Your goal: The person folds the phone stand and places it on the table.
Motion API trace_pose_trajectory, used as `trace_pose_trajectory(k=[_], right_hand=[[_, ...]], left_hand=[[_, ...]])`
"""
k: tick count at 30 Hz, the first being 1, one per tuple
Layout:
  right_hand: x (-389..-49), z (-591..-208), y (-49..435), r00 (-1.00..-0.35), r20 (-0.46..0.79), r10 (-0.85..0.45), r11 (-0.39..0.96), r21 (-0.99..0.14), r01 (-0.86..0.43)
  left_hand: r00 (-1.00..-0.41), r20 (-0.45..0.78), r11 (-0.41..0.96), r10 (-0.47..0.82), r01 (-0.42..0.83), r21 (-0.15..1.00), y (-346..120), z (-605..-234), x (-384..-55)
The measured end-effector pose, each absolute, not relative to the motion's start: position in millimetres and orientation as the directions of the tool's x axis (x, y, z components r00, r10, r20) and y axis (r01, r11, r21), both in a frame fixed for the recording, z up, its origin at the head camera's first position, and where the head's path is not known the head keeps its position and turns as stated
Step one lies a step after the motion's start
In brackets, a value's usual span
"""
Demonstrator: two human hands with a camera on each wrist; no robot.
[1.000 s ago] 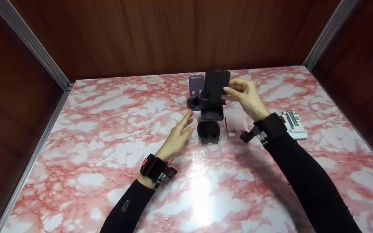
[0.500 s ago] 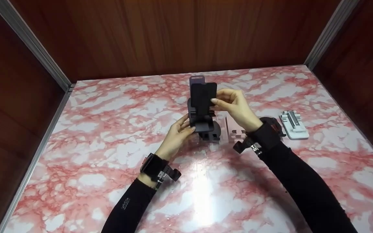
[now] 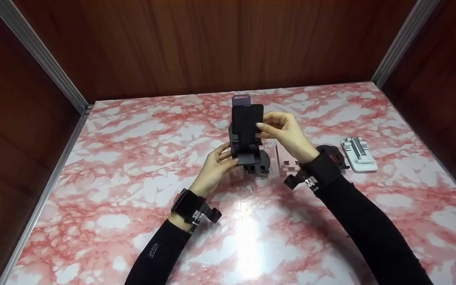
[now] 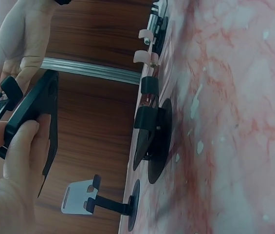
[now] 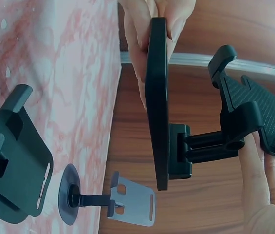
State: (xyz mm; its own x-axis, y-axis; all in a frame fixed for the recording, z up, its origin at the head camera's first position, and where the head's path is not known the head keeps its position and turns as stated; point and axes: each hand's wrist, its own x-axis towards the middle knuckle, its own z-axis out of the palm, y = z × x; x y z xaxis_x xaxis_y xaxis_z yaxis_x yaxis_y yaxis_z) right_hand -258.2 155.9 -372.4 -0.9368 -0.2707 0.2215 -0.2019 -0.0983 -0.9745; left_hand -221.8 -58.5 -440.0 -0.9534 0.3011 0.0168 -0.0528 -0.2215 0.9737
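A black folding phone stand [image 3: 247, 118] is held up over the table between both hands. My left hand [image 3: 214, 168] pinches the edge of its base, thumb on one face and fingers behind. With thumb and fingers, my right hand [image 3: 285, 128] grips the side of the upper cradle. Two short parallel arms [image 5: 208, 147] join the thick rectangular base [image 5: 157, 107] to the cradle, whose ribbed pad [image 5: 261, 105] and two hooked lips show in the right wrist view. Behind the held stand, a purple phone stand [image 3: 241, 99] is partly hidden.
A black round-based stand [image 3: 265, 161] sits just beneath the held one. Right of it lies a pinkish stand [image 3: 287, 158]. Another black stand [image 3: 323, 152] is partly covered by my right wrist, and a folded white stand [image 3: 359, 154] lies farther right. Wooden walls enclose the table.
The held stand has moved left and closer to me. My left hand, formerly apart from it, now grips its base. Over the last half second both hands have barely shifted.
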Motion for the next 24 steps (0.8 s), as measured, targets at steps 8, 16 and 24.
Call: trace_pose_trajectory(k=[8, 16, 24], right_hand=[[-262, -372, 155, -0.930, 0.271, -0.249, 0.005, -0.960, -0.281], [-268, -375, 152, -0.903, 0.253, -0.347, 0.099, -0.947, -0.304], [-272, -377, 153, -0.889, 0.233, -0.394, 0.075, -0.956, -0.284]], left_hand=[[-0.958, 0.001, -0.274, 0.287, -0.082, 0.958, -57, -442, -222], [-0.950, -0.024, -0.305, 0.312, -0.124, 0.944, -56, -441, -221], [-0.948, -0.018, -0.308, 0.317, -0.120, 0.944, -57, -441, -220]])
